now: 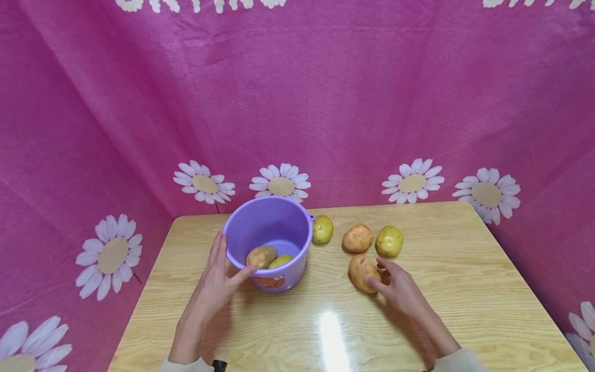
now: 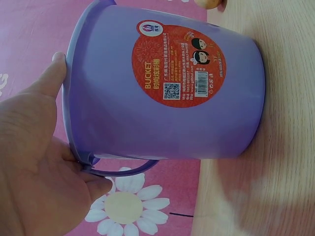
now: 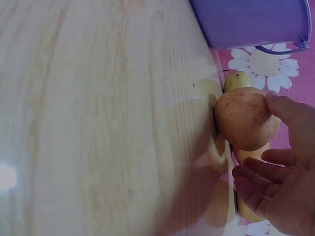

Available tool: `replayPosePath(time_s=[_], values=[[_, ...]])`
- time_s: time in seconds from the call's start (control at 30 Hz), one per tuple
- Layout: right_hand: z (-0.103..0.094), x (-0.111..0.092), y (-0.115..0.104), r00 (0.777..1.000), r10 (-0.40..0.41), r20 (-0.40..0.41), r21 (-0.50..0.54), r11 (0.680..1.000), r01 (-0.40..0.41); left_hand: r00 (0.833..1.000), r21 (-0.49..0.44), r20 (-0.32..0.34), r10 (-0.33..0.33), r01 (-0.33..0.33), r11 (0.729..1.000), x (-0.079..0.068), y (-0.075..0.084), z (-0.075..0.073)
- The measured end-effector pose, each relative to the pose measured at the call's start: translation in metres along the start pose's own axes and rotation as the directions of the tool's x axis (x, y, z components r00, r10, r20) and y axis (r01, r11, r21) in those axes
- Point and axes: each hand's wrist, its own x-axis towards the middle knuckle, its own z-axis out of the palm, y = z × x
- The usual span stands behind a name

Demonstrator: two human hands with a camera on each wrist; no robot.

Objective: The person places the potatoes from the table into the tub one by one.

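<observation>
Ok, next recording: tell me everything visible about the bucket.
The bucket is purple, smooth and plastic-looking, widening towards its rim, with a thin matching handle hanging down and a round red label reading "BUCKET". It stands, seemingly upright, on the left half of the table, open at the top. Inside lie a brown potato and something yellow-green, partly hidden. The left hand holds the rim, thumb on the near side.

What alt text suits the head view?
A person's left hand touches the rim of a purple bucket, two pieces of produce inside, while their right hand has its thumb on a brown potato. Behind it, another brown potato lies between two yellow-green pieces on a wooden table backed by magenta daisy-print fabric.
</observation>
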Motion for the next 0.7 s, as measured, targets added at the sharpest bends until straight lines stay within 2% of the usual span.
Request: replayPosePath(time_s=[0.17,0.4,0.7], values=[[0.006,-0.001,-0.001,1.0,0.005,0.002,0.001,1.0,-0.005,1.0,-0.004,-0.004,0.008,-0.008,1.0,0.0,-0.001,0.001],[0.011,-0.003,-0.001,0.999,-0.046,-0.02,-0.053,0.998,0.044,1.0,-0.01,-0.005,0.017,-0.017,1.0,0.0,-0.002,0.001],[0.014,-0.004,0.0,0.999,-0.035,-0.011,-0.03,0.999,0.035,1.0,-0.002,0.004,-0.002,0.002,1.0,-0.001,-0.001,0.0]])
